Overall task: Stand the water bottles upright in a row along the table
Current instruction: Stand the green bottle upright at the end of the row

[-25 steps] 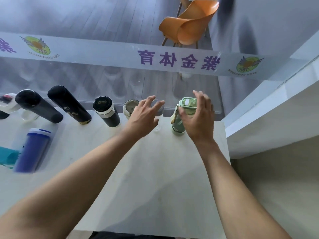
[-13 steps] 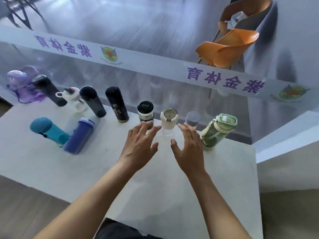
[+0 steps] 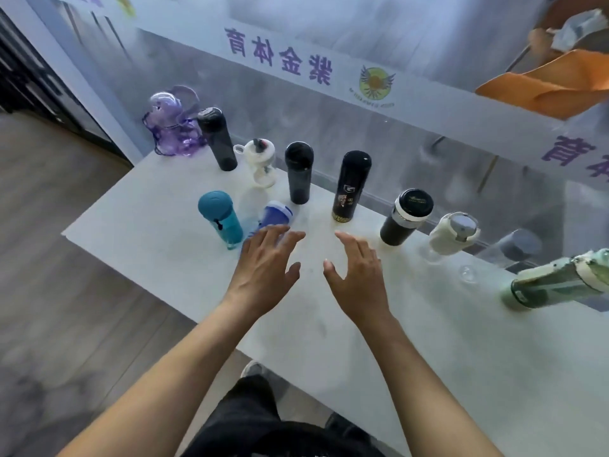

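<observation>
Several bottles stand upright along the far edge of the white table (image 3: 428, 351): a purple one (image 3: 171, 127), black ones (image 3: 217, 138) (image 3: 298, 171) (image 3: 352, 186), a clear white-lidded one (image 3: 260, 159), a black-and-white flask (image 3: 406, 216), a cream one (image 3: 453, 234), a grey-lidded clear one (image 3: 514, 247) and a green one (image 3: 560, 280). A teal bottle (image 3: 220, 223) and a blue bottle (image 3: 273, 219) stand nearer. My left hand (image 3: 268, 262) is open, fingertips over the blue bottle. My right hand (image 3: 357, 275) is open and holds nothing.
A glass wall with a white banner of purple characters (image 3: 280, 57) runs behind the table. An orange chair (image 3: 553, 84) stands beyond the glass at the upper right. The wooden floor (image 3: 66, 291) lies to the left of the table, and my dark trousers (image 3: 263, 423) show below.
The view has swung left along the row. Both hands have left the green bottle and moved left, my left hand now reaching the blue bottle.
</observation>
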Demonstrator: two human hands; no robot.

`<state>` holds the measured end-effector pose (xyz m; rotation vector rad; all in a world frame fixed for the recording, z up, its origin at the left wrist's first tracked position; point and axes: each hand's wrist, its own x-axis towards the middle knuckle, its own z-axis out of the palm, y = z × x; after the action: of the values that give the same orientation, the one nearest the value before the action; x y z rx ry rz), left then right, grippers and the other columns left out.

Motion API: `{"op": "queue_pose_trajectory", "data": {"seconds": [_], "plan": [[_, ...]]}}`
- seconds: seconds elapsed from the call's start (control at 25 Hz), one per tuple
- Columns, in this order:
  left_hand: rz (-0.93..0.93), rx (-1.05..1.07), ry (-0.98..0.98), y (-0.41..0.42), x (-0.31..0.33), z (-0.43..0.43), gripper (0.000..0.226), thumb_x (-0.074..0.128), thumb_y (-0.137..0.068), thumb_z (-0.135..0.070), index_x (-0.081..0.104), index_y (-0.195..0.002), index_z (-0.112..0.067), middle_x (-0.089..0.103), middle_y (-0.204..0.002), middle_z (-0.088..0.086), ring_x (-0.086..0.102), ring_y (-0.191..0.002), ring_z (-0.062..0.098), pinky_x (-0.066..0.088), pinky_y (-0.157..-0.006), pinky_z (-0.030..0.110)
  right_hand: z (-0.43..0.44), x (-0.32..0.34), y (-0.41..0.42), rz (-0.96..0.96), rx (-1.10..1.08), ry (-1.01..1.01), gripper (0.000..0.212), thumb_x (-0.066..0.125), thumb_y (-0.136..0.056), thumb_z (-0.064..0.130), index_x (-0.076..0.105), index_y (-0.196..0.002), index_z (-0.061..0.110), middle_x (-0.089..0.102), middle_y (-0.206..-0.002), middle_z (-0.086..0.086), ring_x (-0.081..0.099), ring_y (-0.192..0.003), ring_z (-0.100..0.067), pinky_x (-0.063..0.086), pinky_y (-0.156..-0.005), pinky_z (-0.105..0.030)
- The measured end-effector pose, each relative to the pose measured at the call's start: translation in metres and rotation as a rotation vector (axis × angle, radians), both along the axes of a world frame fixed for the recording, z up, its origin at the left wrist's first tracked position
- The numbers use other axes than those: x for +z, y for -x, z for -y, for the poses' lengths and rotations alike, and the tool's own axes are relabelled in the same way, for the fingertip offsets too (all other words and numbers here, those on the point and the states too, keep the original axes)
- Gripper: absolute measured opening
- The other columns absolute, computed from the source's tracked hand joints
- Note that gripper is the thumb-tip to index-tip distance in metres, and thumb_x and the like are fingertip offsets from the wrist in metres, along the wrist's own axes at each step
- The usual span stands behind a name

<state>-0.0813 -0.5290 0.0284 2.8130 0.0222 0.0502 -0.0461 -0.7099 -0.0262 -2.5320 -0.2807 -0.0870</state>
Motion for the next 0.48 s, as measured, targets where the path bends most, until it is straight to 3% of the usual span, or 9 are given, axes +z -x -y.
{"op": "queue_pose_trajectory", "data": {"seconds": [0.28,0.48], "plan": [[-0.068,-0.07,-0.001,-0.009,-0.018,-0.119,0.054,0.067,-0.088,-0.033,0.047,-0.139,-0.03,0.047,-0.146,0.004,0.042,-0.133,0.029,0.035,-0.108,0.042,-0.104,-0.013,0.011,-0.072,-0.037,0.027,0.055,0.064,-0.089,0.033,0.049,-0.141,0.022,0.058,-0.138,-0.002,0.056,-0.123,-0.023,0.042,-0.105,-0.038],[-0.032,-0.066,0.03,-0.022,-0.023,-0.149,0.047,0.068,-0.087,-0.027,0.055,-0.132,-0.024,0.052,-0.139,0.009,0.045,-0.128,0.032,0.038,-0.104,0.044,-0.132,-0.019,0.002,-0.115,-0.06,0.022,0.056,0.065,-0.089,0.034,0.051,-0.141,0.019,0.059,-0.136,-0.005,0.056,-0.122,-0.024,0.042,-0.105,-0.037]]}}
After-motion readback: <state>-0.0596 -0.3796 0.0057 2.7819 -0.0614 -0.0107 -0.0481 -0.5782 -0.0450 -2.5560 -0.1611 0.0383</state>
